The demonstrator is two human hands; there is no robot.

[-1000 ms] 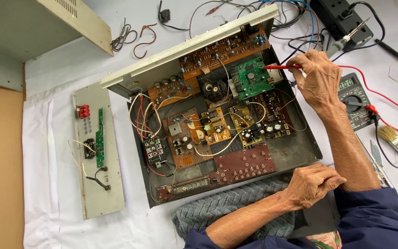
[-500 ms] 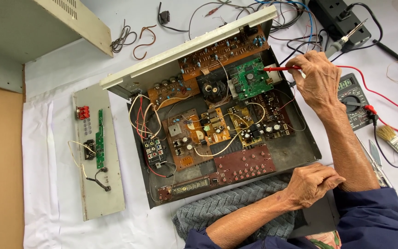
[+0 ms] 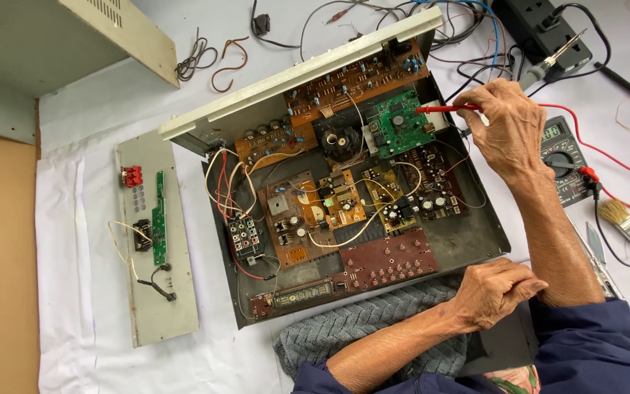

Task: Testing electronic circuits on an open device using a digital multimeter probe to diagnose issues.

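Note:
An opened amplifier chassis (image 3: 475,233) lies on a white sheet, full of brown circuit boards and wires. My right hand (image 3: 508,131) is above its far right corner, shut on a red test probe (image 3: 442,109). The probe's tip points left onto a green circuit board (image 3: 400,124). A red lead runs from the probe to a grey multimeter (image 3: 559,157) just right of the chassis. My left hand (image 3: 494,292) rests curled at the chassis's near right edge, beside a grey knitted cloth (image 3: 359,328), with nothing seen in it.
A detached grey panel (image 3: 151,292) with a small green board lies to the left. A cream metal cover (image 3: 52,36) sits at top left. A soldering iron (image 3: 555,55), black power strip (image 3: 541,22), tangled cables and a brush (image 3: 625,219) crowd the right side.

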